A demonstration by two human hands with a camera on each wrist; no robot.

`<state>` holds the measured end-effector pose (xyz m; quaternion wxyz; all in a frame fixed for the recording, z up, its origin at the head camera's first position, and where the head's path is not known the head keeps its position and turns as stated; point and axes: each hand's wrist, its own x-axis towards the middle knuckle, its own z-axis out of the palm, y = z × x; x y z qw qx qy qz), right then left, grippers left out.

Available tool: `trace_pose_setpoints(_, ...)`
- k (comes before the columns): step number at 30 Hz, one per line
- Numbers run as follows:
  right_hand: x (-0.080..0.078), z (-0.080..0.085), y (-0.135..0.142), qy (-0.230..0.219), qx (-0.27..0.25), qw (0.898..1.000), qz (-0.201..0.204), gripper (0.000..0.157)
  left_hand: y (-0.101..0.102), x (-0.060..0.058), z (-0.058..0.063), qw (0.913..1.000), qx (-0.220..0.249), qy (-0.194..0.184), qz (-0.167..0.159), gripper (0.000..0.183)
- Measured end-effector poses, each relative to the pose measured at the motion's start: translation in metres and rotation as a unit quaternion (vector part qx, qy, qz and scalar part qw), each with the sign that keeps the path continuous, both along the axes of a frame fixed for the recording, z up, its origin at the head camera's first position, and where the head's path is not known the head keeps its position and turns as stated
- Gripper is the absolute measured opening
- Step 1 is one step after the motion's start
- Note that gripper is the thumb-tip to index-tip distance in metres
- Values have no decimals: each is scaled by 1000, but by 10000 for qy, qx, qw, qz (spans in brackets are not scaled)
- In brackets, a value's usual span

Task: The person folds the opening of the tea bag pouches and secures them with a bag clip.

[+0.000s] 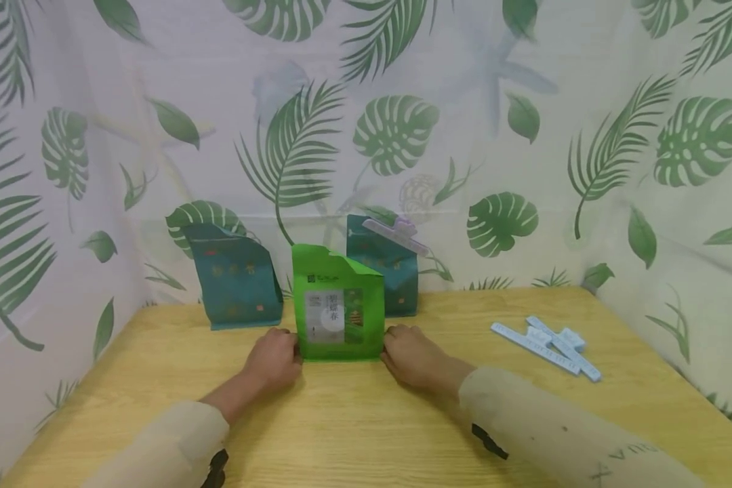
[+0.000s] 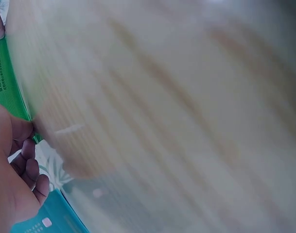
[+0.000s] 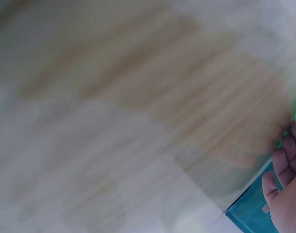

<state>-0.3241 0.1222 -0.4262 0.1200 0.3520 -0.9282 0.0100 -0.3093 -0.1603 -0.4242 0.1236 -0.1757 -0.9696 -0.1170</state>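
A bright green tea pouch (image 1: 363, 318) with a pale label stands upright on the wooden table, its top edge slanting down to the right. My left hand (image 1: 273, 359) pinches its lower left edge between thumb and fingers, which the left wrist view shows close up on the green film (image 2: 9, 80). At the lower right edge, my right hand (image 1: 416, 356) holds the pouch in the same way. Only part of the right hand's grip shows in the right wrist view, where its curled fingers (image 3: 286, 158) meet a sliver of green.
Behind stand two teal pouches: one at the left (image 1: 238, 285), and one (image 1: 402, 285) partly hidden by the green pouch, with a lilac sealing clip (image 1: 393, 235) across its top. Two light blue sealing clips (image 1: 533, 348) lie crossed at the right. A leaf-print cloth (image 1: 494, 169) hangs behind the table (image 1: 317, 427).
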Motion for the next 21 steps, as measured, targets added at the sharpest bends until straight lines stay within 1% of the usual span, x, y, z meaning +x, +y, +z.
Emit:
trace_pose_setpoints(9,0,-1,16,-17,-162,9999,-53,17,17,-4,-3,9999,-63,-79,-40,8)
trace_pose_setpoints(12,1,-2,23,116,-187,9998,-28,16,22,-4,-3,9999,-92,2,-88,4)
trace_pose_setpoints(15,2,-2,29,256,-220,9994,-36,16,29,-4,-2,9998,-126,-20,-125,3)
trace_pose_setpoints(21,4,-1,41,418,-273,9987,36,16,42,-5,-1,9998,-180,-107,-22,6)
